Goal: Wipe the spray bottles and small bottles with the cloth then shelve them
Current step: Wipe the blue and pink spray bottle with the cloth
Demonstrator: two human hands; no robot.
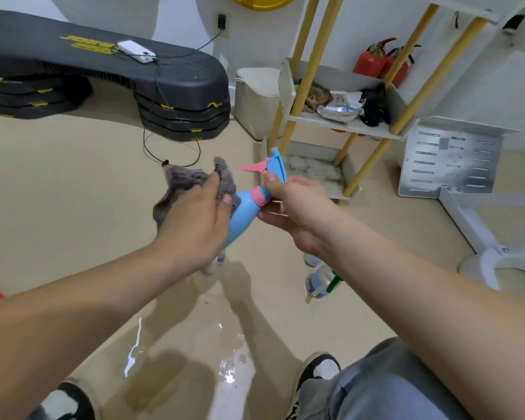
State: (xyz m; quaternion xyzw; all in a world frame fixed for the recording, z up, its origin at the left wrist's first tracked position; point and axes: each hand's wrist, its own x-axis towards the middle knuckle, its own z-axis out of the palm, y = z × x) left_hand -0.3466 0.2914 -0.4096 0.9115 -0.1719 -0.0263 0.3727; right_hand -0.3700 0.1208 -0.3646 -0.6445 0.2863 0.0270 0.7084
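A blue spray bottle [245,214] with a pink collar and pink trigger hangs tilted in the air at mid-frame. My right hand [297,204] grips it by the neck and spray head. My left hand [194,219] holds a grey cloth [191,183] pressed against the bottle's body. On the floor below lie a small pale bottle [217,263], half hidden by my left wrist, and a clear bottle with a green part [322,283] under my right forearm. The shelf [349,125] with yellow posts stands behind.
The shelf's middle level holds rags and packets; its bottom tray sits at floor level. Two red fire extinguishers [373,60] stand behind it. Black stacked step platforms [109,71] fill the left back. A white bin [255,101], a metal panel [449,162] and wet floor patches are nearby.
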